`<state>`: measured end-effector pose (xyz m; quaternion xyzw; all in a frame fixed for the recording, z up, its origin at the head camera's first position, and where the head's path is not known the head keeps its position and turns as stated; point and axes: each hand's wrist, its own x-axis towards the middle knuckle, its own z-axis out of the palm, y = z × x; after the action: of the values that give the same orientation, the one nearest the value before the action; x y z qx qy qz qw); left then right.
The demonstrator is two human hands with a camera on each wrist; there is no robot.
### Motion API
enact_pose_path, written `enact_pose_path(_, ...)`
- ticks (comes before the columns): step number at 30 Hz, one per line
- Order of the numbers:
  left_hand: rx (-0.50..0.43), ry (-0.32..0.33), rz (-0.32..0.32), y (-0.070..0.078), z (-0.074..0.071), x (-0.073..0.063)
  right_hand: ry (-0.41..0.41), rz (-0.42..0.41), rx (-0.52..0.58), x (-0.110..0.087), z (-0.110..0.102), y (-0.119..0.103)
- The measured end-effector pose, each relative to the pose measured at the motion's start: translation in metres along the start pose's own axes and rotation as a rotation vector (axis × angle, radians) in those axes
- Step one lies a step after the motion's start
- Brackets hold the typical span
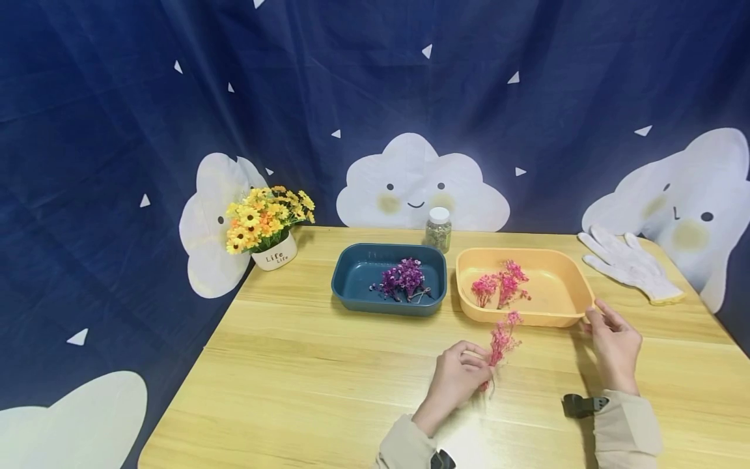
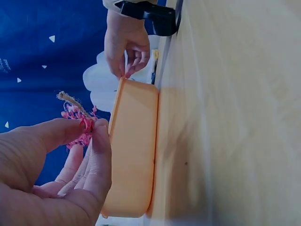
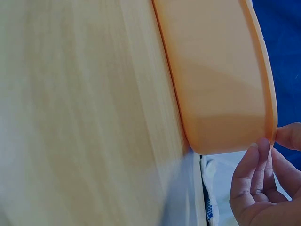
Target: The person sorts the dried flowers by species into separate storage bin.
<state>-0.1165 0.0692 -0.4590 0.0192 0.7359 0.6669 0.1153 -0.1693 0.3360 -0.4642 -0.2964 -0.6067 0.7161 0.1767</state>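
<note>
My left hand pinches a small bunch of pink dried flowers by its stems, above the table in front of the orange tray. In the left wrist view a piece of twine is tied around the stems, between thumb and fingertips. My right hand pinches the tray's near right corner; the right wrist view shows thumb and fingers on either side of its rim. More pink flowers lie inside the tray, toward its left side.
A dark blue tray holding purple dried flowers stands left of the orange one. Behind is a white-capped jar. A white glove lies at the right; potted yellow flowers stand at the back left.
</note>
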Motion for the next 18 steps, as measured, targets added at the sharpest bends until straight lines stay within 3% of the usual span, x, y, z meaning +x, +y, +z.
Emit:
enact_pose_path(9, -0.013, -0.001, 0.077, 0.016, 0.000, 0.029, 0.006, -0.010, 0.013, 0.000, -0.001, -0.001)
enact_pose_path(18, 0.040, 0.061, 0.125, 0.036, 0.000, 0.070, -0.005, 0.002, 0.026, -0.001, -0.002, 0.000)
